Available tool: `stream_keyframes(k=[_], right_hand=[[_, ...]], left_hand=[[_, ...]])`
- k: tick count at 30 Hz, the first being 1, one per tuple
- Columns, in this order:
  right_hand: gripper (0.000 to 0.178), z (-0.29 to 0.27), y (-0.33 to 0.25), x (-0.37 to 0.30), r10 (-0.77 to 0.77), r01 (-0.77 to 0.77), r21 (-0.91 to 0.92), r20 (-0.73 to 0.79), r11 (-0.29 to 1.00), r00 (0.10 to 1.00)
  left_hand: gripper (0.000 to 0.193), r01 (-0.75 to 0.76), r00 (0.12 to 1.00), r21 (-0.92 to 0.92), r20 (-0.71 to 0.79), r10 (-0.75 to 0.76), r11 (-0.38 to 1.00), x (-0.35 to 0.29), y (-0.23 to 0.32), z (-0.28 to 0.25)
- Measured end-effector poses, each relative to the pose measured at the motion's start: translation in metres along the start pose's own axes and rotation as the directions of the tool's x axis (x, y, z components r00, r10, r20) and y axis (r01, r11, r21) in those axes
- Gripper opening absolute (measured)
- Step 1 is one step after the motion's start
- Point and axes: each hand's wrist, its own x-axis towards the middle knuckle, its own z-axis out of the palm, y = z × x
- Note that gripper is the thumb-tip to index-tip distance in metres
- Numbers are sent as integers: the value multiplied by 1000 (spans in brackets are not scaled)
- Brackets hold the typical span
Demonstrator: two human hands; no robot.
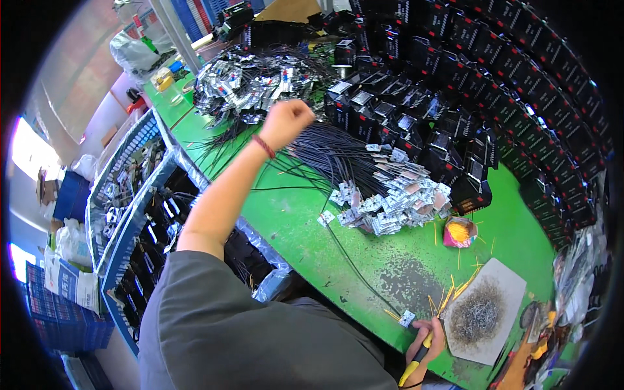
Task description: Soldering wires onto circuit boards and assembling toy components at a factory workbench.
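My left hand (289,123) is raised over the bundle of black cables (338,153), its fingers curled in. What they hold, if anything, is hidden. At the lower right, my right hand (427,343) is wrapped round the yellow and black handle of a soldering iron (417,362); its tip cannot be made out. Close by its fingers lies a small silver square plate (407,318). A single black cable (354,268) runs to it from a big heap of similar silver plates (400,201).
Right of my right hand lies a pale board (487,318) with dark metal bits. Thin yellow sticks fill a small box (459,232). Black boxes (533,123) are stacked behind. Parts heap up (253,84) at the far left; blue crates (140,214) stand beside the green table (286,227).
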Motion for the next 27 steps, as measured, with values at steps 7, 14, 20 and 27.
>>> stream_keyframes(k=[7,14,20,27], right_hand=[[30,-2,1,-4,-62,61,-92,-5,994,998],[31,6,-5,20,-105,101,-44,-97,994,990],[36,1,-2,13,-92,90,-28,-113,996,989],[35,-3,-7,11,-86,83,-23,-147,996,985]], left_hand=[[47,96,995,764,-68,-68,638,41,-71,-41],[43,32,998,729,11,-59,684,52,-173,-88],[29,-87,980,825,172,-102,558,79,-192,-89],[49,-49,997,512,69,15,857,90,-253,-98]])
